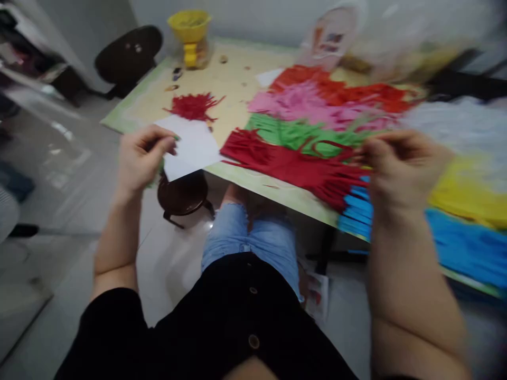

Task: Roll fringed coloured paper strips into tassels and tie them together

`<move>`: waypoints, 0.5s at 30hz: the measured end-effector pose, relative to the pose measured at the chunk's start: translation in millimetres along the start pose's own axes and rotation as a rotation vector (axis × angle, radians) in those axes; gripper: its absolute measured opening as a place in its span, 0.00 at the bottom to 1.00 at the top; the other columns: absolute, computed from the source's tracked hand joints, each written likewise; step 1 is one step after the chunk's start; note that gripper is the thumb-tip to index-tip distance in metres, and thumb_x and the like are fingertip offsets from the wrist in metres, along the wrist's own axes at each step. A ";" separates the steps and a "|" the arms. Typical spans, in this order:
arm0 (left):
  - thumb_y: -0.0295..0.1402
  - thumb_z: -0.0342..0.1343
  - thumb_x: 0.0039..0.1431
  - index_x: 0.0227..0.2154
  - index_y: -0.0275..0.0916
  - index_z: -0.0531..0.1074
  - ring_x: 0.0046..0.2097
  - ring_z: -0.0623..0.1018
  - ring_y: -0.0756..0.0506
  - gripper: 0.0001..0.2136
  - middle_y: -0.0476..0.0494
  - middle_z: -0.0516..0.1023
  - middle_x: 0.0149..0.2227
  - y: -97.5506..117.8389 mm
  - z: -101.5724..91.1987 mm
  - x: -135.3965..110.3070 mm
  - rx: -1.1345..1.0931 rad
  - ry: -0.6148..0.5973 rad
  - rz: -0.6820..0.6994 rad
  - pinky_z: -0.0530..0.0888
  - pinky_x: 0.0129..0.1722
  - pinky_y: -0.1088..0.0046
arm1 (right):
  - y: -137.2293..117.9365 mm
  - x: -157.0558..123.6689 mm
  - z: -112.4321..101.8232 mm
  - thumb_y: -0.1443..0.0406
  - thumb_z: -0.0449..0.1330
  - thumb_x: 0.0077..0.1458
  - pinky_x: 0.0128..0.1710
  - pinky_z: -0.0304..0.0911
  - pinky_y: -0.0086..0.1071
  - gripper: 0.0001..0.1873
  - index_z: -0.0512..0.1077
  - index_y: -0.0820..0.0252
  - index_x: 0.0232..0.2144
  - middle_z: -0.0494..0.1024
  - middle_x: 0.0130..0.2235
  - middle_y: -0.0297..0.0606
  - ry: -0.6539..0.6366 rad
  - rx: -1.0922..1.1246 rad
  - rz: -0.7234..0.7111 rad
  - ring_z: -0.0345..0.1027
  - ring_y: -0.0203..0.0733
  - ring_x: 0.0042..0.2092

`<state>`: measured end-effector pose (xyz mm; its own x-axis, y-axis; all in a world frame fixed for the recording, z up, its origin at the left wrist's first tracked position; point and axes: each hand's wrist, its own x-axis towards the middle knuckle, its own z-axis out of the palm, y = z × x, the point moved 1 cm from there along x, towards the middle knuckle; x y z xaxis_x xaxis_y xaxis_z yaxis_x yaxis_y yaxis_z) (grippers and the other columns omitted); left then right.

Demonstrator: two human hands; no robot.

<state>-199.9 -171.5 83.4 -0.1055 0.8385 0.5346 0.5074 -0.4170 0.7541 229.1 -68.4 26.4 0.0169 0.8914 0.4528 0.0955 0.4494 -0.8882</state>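
Observation:
My left hand (144, 158) is closed in a pinch beside a white sheet (194, 148) that juts past the table's edge. A bit of green shows at its fingertips and more behind the hand, too blurred to name. On the right, my right hand (400, 163) pinches the end of a dark red strip (332, 143), which curls up from the dark red fringed strips (293, 166). Green strips (285, 129) lie just behind these. Blue strips (356, 211) show beneath the right hand. A small red fringed bundle (193, 107) sits behind the white sheet.
Pink strips (301, 103), orange-red strips (336, 87) and yellow strips (467, 195) cover the table's right part. A yellow-topped container (190, 31) stands at the back left. A dark stool (182, 192) is below the table's edge, and a dark chair (129, 55) stands beyond.

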 end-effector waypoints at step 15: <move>0.46 0.69 0.60 0.32 0.38 0.78 0.33 0.81 0.50 0.15 0.47 0.82 0.32 105.6 292.1 7.1 -0.467 -0.213 -0.121 0.79 0.37 0.73 | 3.4 -22.2 -18.5 0.45 0.77 0.44 0.27 0.73 0.30 0.22 0.83 0.53 0.32 0.80 0.32 0.31 0.032 0.479 0.172 0.71 0.34 0.26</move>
<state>102.7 -107.1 55.4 0.0608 0.9229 0.3802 0.0622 -0.3836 0.9214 247.5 -87.7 14.7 0.0230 0.9561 0.2923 -0.3787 0.2789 -0.8825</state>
